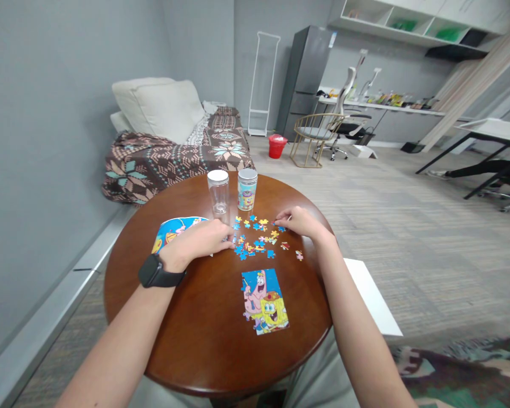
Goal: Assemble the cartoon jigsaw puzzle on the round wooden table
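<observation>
My left hand [212, 236] rests at the left edge of a spread of loose puzzle pieces [250, 247], thumb and fingers slightly apart beside several of them. At the far right of the spread, my right hand [298, 221] has its fingertips pinched together over a small puzzle piece, mostly hidden. A blue piece [281, 229] lies just under those fingers. Nearer to me is a partly joined cartoon puzzle [266, 300] with a pink starfish and a yellow sponge figure; its left edge is uneven. A colourful picture sheet [176, 229] lies partly under my left hand and wrist.
A clear jar with a white lid [219, 190] and a printed jar with a silver lid [247, 190] stand behind the pieces on the round wooden table [195, 340]. Beyond are a blanket-covered sofa [174, 147], a red bin [276, 146] and a gold-framed chair [317, 133].
</observation>
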### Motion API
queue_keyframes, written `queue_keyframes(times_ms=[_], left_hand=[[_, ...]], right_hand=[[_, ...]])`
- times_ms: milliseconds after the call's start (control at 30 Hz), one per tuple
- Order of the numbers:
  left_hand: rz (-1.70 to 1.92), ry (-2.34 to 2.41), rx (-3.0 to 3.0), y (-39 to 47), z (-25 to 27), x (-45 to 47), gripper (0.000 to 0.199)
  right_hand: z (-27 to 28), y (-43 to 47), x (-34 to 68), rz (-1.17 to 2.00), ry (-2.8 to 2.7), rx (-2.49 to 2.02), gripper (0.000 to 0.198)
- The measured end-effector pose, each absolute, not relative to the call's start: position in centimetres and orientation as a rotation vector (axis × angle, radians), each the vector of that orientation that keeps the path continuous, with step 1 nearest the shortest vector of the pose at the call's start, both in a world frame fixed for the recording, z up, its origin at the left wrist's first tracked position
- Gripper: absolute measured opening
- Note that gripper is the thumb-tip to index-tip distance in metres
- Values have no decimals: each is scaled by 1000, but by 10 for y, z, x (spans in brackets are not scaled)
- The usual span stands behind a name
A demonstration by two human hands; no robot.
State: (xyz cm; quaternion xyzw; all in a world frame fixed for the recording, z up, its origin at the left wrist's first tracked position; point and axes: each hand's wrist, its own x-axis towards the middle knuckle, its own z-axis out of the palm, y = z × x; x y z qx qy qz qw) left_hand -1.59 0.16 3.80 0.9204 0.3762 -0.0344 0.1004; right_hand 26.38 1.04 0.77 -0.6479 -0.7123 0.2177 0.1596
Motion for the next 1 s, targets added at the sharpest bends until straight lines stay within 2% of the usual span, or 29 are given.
queue_keyframes(times_ms=[167, 400, 733, 1000], left_hand=[[-78, 1110, 2686, 4, 38, -19, 21], [-120, 1140, 2680, 5, 37, -19, 20], [-118, 1117, 2704, 5, 37, -19, 18], [-119, 1124, 2698, 5, 35, -20, 20]], right_hand=[[8, 10, 265, 682, -2156, -1766, 37], [5, 12, 267, 827, -2085, -1720, 40], [4, 11, 266, 826, -2139, -1703, 38], [4, 9, 265, 835, -2224, -1657, 46]])
